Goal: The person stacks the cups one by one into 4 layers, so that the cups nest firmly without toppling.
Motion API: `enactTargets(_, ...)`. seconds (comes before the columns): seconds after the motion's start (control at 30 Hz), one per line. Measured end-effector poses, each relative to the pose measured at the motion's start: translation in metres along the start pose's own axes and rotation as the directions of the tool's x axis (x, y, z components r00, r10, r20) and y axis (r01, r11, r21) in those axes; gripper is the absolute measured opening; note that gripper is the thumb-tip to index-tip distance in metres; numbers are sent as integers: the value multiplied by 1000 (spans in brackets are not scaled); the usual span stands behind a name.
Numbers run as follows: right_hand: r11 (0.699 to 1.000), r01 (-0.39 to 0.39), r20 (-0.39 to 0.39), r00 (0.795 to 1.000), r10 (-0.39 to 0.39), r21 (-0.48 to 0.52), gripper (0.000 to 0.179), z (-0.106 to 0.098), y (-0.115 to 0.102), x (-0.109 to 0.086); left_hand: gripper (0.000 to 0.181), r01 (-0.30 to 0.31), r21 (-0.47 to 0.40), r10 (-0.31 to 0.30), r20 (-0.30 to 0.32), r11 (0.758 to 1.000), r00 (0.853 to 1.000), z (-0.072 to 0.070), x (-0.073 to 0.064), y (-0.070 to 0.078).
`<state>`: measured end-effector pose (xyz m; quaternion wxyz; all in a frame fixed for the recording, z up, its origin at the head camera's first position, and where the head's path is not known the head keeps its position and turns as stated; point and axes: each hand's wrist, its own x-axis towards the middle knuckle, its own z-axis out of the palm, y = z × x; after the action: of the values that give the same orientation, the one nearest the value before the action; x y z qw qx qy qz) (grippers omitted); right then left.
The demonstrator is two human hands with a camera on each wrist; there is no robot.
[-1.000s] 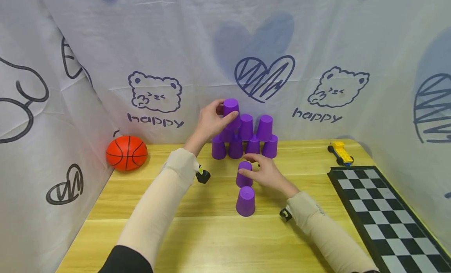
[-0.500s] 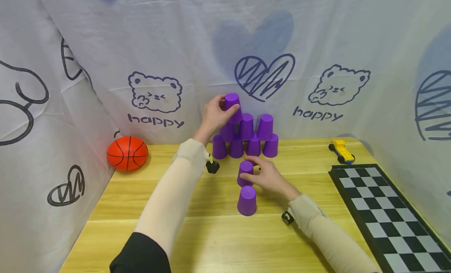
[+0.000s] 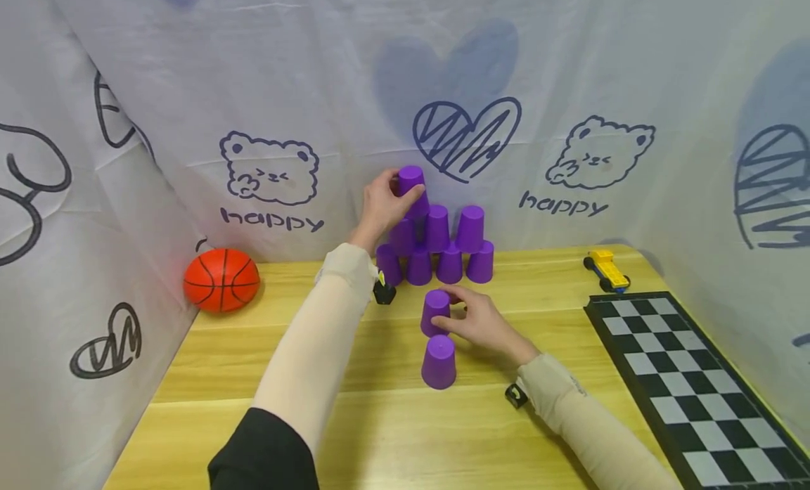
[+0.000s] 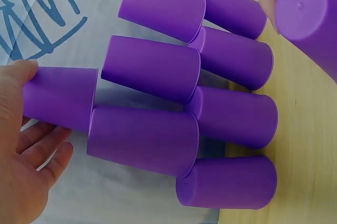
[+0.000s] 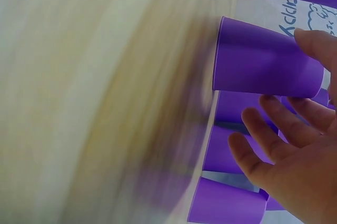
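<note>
Purple cups stand upside down in a pyramid at the back, with several in the bottom row (image 3: 418, 267) and three in the second row (image 3: 470, 230). My left hand (image 3: 381, 207) grips another purple cup (image 4: 60, 98) between thumb and fingers, above the left part of the second row. In the left wrist view its rim is right at the tops of two second-row cups. Nearer on the table, my right hand (image 3: 482, 324) pinches an upside-down purple cup (image 5: 263, 63), thumb on its near side, fingers behind. One more purple cup (image 3: 439, 363) stands just in front of it.
An orange-red toy basketball (image 3: 221, 280) sits at the table's left back. On the right lies a black-and-white checkered board (image 3: 680, 377), with a yellow toy truck (image 3: 606, 271) behind it. A printed white curtain (image 3: 354, 89) hangs close behind the pyramid.
My left hand has risen slightly with its cup and shifted a little right over the second row. My right thumb has come down against the standing cup, which has stayed in place.
</note>
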<state>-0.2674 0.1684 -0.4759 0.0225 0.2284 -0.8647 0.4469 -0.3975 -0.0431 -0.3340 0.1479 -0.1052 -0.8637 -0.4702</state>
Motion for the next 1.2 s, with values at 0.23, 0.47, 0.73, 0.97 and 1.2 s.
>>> enactTargets(0.23,1000,-5,10,1000,5,-14,55,2,1,2,61,10,29,-11,18,1000,1000,1,1,0)
enactTargets(0.47,999,1,11,1000,0,-42,57,3,-1,2,61,-7,37,5,39,999,999,3,1,2)
enactTargets(0.73,998,3,14,1000,-2,-60,52,2,-3,4,63,-16,24,15,28,1000,999,7,9,-8)
enactTargets(0.97,998,3,18,1000,-2,-66,51,2,-2,4,63,-23,29,22,42,999,999,3,2,-1)
enactTargets(1.2,999,-1,19,1000,2,-53,52,1,-1,4,65,-20,30,18,49,999,999,3,1,-1)
